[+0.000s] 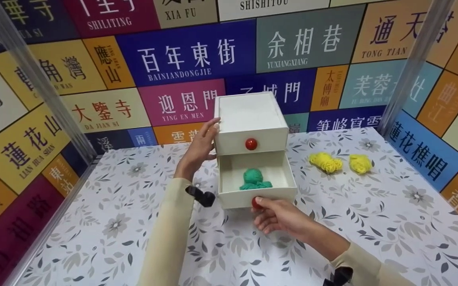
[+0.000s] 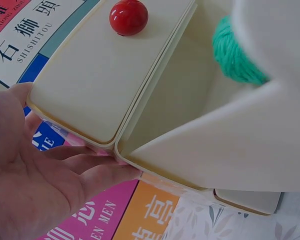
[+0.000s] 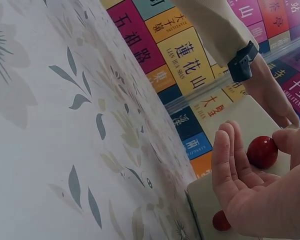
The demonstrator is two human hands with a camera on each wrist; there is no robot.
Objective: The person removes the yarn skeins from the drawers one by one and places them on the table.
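A small white drawer cabinet (image 1: 251,111) with red knobs stands on the table. One drawer (image 1: 229,200) below the top one is pulled out, and a green yarn ball (image 1: 253,178) lies inside with a loose piece in front. My right hand (image 1: 284,218) pinches that drawer's red knob (image 3: 262,152), thumb on it and the other fingers extended below. My left hand (image 1: 199,149) rests against the cabinet's left side, its fingers stretched along the wall near the upper corner. Up close, the left wrist view shows green yarn (image 2: 237,52) beyond the drawer's wall.
Two yellow yarn bundles, a longer one (image 1: 325,163) and a rounder one (image 1: 360,164), lie on the table right of the cabinet. A lower red knob (image 3: 221,220) shows under the pulled-out drawer. The tablecloth (image 1: 125,206) is floral, and panels with place names (image 1: 185,55) rise behind.
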